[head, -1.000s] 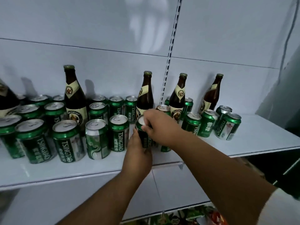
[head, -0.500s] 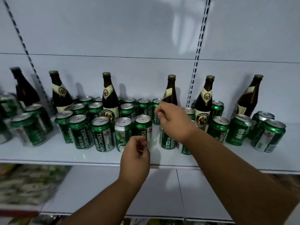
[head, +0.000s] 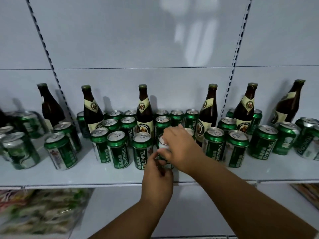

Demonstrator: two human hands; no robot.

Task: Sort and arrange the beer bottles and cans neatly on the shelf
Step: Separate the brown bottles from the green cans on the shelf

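Many green Tsingtao cans stand in loose rows on the white shelf. Several brown beer bottles stand behind them along the back wall. My right hand reaches over a front-row green can at the centre and grips its top from above. My left hand is just below, with curled fingers holding the lower side of the same can. Most of that can is hidden by both hands. At the far right one bottle leans against the wall.
Slotted metal uprights run up the white back panel. On the shelf below lie bagged goods at the left and more packets at the right. Cans at the far left and far right stand askew.
My right hand came down from the rear cans onto the top of the front can. My left hand rose from below the shelf edge to the can's side. The view widened leftward.
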